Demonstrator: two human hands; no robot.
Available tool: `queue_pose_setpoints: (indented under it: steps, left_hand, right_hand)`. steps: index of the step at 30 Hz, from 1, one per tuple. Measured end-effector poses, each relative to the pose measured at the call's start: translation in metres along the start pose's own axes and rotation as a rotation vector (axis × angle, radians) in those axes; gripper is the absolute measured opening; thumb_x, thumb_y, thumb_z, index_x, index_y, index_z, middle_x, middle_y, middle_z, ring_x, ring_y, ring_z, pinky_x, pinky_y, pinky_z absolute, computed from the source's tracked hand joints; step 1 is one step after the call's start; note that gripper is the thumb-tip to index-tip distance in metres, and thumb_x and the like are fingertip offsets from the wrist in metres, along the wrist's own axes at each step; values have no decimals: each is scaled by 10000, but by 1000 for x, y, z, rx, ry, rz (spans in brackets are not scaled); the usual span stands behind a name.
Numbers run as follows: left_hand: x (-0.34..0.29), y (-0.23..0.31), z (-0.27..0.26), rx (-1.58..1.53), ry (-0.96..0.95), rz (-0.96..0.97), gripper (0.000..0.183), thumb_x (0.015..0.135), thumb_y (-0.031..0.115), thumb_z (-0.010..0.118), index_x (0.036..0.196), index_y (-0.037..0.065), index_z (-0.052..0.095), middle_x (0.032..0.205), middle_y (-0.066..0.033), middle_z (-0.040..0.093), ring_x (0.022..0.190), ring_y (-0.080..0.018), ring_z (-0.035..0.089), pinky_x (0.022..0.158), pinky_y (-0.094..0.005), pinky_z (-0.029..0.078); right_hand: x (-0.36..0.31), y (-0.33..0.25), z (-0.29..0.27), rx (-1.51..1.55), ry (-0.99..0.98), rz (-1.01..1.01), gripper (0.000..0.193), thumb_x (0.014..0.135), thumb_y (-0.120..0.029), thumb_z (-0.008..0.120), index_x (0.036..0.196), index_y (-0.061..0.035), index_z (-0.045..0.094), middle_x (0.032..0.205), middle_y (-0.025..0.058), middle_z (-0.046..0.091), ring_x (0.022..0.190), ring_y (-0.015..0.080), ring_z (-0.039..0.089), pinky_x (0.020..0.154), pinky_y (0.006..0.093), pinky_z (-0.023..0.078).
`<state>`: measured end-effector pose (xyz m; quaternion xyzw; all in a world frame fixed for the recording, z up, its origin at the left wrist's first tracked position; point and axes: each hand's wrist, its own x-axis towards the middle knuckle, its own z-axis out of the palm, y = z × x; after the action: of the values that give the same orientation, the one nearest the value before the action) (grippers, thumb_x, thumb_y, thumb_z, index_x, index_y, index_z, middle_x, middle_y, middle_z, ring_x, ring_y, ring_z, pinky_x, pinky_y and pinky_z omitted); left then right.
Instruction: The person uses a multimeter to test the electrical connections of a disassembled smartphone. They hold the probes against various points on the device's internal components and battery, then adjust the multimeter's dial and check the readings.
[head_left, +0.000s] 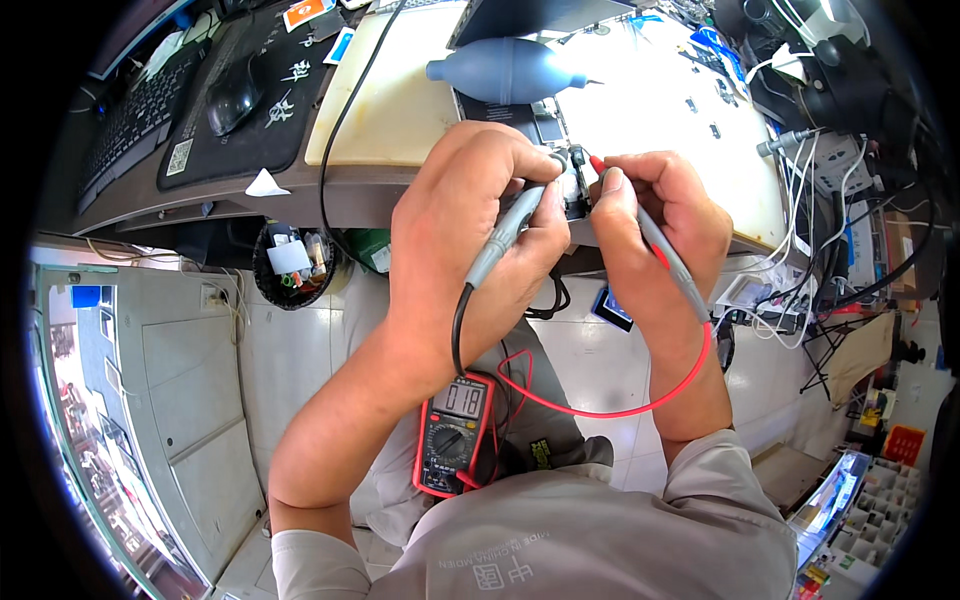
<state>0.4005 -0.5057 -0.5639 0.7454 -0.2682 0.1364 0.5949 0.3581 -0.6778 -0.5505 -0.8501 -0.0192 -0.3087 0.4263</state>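
Observation:
My left hand (440, 215) is closed round a grey multimeter probe (505, 240) with a black lead. In my right hand (685, 205), another grey multimeter probe (678, 270) with a red collar and red lead is pinched between thumb and fingers. Both tips point at a small dark electronic part (578, 178) at the desk's front edge, partly hidden by my fingers; whether they touch it I cannot tell. A red and black digital multimeter (452, 440) lies on my lap, its display lit. Just beyond my hands lies a blue-grey rubber air blower (505, 72).
On the desk's left are a black mouse (233, 95), a mouse pad (270, 115) and a keyboard (140, 125). Small parts (715, 130) lie on the white work surface. A full bin (293, 265) stands below; tangled white cables (790, 210) hang at right.

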Motion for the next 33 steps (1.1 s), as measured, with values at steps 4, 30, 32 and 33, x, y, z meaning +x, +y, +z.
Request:
queue_pose_setpoints:
  steps: [4,30,32,33]
  left_hand:
    - [0,0,0,23,-2,10,140,920,-52,733,1050,-22,690,1099,-123,703,956,-160,725,840,-292,606]
    - [-3,1,-20,84,55,163,203,896,-63,705,1088,0,685,1114,-162,685,1027,-287,739,901,-372,586]
    - [0,-1,-25,193,36,275,296,848,-78,781,1120,23,721,1118,-172,698,943,-302,719,802,-383,594]
    - [-1,-1,-26,223,12,291,313,851,-84,783,1137,29,724,1122,-167,692,938,-300,717,796,-380,593]
  right_hand:
    - [-2,2,1,12,7,12,85,919,3,742,993,28,709,795,116,782,690,141,772,645,277,609]
    - [-1,-1,-9,-45,-23,-349,249,836,37,795,1080,21,748,873,144,752,684,247,728,632,331,573]
    - [1,0,-9,-36,-25,-370,251,856,21,799,1101,19,746,865,139,749,675,245,717,624,329,562]
    - [0,1,-11,-22,-26,-378,253,868,11,800,1115,18,744,855,136,747,669,245,711,619,327,556]
